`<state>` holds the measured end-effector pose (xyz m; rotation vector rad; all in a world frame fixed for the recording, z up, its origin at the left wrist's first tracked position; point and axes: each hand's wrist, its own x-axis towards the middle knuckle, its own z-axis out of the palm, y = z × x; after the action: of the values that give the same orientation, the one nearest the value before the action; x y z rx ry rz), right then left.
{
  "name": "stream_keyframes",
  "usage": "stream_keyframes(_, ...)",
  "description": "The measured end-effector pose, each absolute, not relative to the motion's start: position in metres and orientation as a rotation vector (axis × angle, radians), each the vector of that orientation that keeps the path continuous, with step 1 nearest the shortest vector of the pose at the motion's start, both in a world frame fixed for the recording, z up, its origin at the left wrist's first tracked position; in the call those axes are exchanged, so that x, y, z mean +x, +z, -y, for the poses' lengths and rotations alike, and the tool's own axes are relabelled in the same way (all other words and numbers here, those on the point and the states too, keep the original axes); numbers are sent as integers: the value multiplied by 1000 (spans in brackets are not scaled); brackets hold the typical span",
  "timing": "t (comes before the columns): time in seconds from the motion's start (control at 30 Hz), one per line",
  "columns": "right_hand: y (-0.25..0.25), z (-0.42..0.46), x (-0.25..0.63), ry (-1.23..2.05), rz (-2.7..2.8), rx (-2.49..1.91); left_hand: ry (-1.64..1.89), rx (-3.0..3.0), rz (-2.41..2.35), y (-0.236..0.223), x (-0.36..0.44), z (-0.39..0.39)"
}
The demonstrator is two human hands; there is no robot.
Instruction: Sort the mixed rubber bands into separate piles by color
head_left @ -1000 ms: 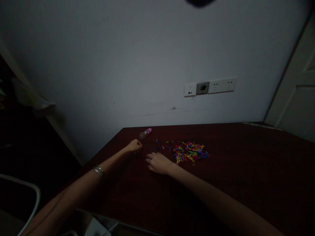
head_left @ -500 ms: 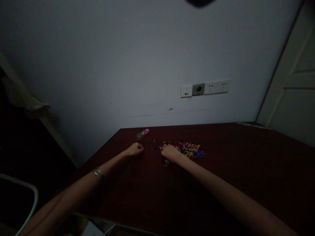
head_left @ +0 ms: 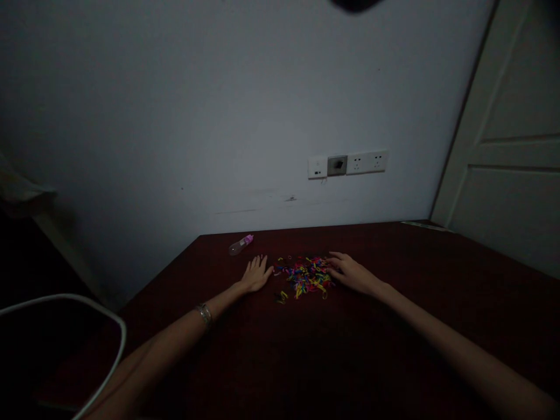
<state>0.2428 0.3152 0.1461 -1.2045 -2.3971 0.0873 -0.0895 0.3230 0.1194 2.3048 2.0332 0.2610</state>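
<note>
Bands, small and many-coloured, lie in a loose pile (head_left: 308, 276) on the dark red-brown table (head_left: 315, 350), between the two hands (yellow, pink, blue and red ones stand out, though the dim light blurs single pieces together). A small cluster (head_left: 281, 297) of mostly yellow and dark pieces sits apart, just in front of the pile's left side.

At the pile's left edge, the left hand (head_left: 256, 275) is open, palm down on the table with its fingers spread, the thumb reaching toward the nearest bands. On the other side, the right hand (head_left: 350, 273) is open too, its fingers slightly bent and their tips at the pile's right edge; whether they press on any band, I cannot tell.

A clear bottle (head_left: 236, 247) with a pink-purple cap (head_left: 249, 239) lies on its side beyond the left hand, cap end pointing right and away. A silvery bracelet (head_left: 204, 315) circles the left wrist, and a white cable (head_left: 120, 326) curves across the lower left, in front of the forearm.

Farther out, the table meets a pale wall (head_left: 245, 116) bearing a row of sockets (head_left: 366, 163), one plate (head_left: 336, 165) of them grey. A panelled door (head_left: 507, 192) stands at the right.
</note>
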Motion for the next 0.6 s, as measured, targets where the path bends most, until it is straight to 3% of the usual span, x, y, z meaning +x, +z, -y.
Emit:
stream_keyframes(0.37, 132, -318, 256, 206, 2327, -1193, 1011, 1850, -1274, 152, -12, -337)
stream_keyframes(0.5, 131, -320, 257, 206, 2319, -1171, 1147, 1778, -1376, 176, -20, -344)
stream_keyframes(0.6, 126, -322, 263, 189, 2328, -1165, 874, 1939, -1793, 185, -51, -347)
